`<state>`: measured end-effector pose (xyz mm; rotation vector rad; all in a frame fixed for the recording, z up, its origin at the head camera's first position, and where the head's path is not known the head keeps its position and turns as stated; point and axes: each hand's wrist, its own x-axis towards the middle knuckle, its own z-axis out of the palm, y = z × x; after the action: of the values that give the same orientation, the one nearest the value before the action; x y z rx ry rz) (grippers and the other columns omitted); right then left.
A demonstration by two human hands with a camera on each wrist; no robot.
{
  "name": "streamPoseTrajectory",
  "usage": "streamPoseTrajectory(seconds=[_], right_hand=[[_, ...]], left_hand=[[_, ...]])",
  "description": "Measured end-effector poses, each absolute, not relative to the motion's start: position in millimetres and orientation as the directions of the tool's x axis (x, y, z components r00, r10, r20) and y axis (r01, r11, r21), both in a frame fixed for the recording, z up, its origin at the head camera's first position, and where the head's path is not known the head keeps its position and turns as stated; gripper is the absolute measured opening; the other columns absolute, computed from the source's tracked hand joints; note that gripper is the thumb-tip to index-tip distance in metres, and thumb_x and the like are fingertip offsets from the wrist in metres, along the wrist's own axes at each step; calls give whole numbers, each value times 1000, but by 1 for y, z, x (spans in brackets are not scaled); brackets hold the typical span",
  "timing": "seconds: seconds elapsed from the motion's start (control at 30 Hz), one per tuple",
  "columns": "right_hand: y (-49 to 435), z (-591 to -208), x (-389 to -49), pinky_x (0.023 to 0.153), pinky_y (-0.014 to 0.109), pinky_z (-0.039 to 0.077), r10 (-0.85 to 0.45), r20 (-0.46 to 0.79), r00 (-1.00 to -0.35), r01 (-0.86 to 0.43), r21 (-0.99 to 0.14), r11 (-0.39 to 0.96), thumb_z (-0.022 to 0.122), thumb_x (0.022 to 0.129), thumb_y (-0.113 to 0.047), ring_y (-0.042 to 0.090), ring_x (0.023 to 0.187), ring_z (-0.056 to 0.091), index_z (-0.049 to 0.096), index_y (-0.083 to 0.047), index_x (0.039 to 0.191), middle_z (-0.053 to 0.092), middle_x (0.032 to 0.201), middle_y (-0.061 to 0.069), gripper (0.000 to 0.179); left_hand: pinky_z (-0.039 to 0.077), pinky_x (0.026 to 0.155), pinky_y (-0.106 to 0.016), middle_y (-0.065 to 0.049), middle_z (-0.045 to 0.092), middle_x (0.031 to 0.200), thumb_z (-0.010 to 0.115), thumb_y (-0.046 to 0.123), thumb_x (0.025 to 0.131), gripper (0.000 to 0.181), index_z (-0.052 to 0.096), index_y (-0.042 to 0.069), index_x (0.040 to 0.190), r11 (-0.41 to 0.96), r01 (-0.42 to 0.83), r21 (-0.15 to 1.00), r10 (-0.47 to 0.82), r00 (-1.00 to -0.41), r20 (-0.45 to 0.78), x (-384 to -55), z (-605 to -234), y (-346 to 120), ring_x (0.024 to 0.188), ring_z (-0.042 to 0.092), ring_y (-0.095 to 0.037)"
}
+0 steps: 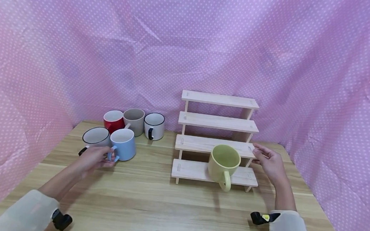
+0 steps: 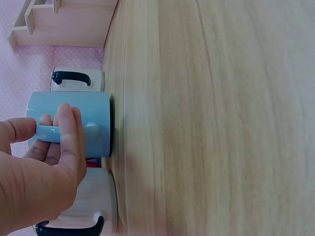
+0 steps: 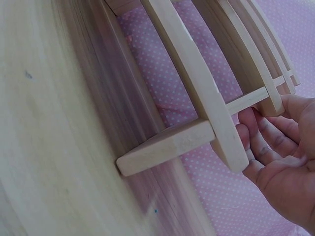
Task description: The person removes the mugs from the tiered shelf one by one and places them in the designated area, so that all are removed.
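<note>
At the left, my left hand (image 1: 96, 156) holds a light blue mug (image 1: 125, 147) by its handle; thumb and fingers pinch the handle (image 2: 48, 132) in the left wrist view. The mug stands upright amid other mugs. My right hand (image 1: 269, 162) is at the right end of a stepped wooden shelf (image 1: 216, 122) with several tiers. In the right wrist view, its thumb lies along the end of a shelf board (image 3: 272, 104), with the fingers curled beneath. A yellow-green mug (image 1: 215, 169) sits on the lowest tier, its handle facing the front.
Close around the blue mug are a black-rimmed white mug (image 1: 101, 138) on its left and, behind, a red mug (image 1: 115, 125), a grey-beige mug (image 1: 135, 122) and another black-rimmed white mug (image 1: 156, 128). Pink dotted cloth (image 1: 189, 51) hangs behind and beside the wooden table (image 1: 153, 206).
</note>
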<state>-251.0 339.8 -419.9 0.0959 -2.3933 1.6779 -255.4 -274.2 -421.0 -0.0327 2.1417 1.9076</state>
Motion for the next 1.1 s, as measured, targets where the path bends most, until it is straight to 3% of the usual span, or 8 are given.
streamPoseTrajectory(seconds=[0.63, 0.97, 1.1], right_hand=[[340, -422, -253, 83, 32, 61, 74, 209, -975, -176, -933, 313, 60, 106, -22, 0, 90, 69, 49, 11, 144, 64, 114, -20, 52], [338, -419, -251, 82, 30, 61, 75, 207, -975, -173, -931, 322, 58, 106, -18, -1, 91, 68, 49, 11, 144, 63, 122, -10, 48], [338, -420, -251, 80, 27, 61, 70, 209, -975, -176, -930, 323, 58, 106, -19, -1, 91, 68, 49, 11, 144, 63, 121, -12, 49]], left_hand=[[60, 89, -32, -11, 58, 103, 46, 15, 108, 28, 53, -11, 114, 157, -222, 962, 169, -954, -248, -252, -420, -282, 98, 64, -19], [59, 91, -32, -14, 58, 108, 46, 14, 107, 31, 52, -15, 118, 184, -187, 965, 228, -947, -227, -253, -420, -288, 100, 64, -20], [60, 87, -31, -13, 61, 106, 49, 15, 107, 35, 54, -17, 120, 212, -154, 965, 261, -943, -207, -253, -420, -293, 96, 66, -18]])
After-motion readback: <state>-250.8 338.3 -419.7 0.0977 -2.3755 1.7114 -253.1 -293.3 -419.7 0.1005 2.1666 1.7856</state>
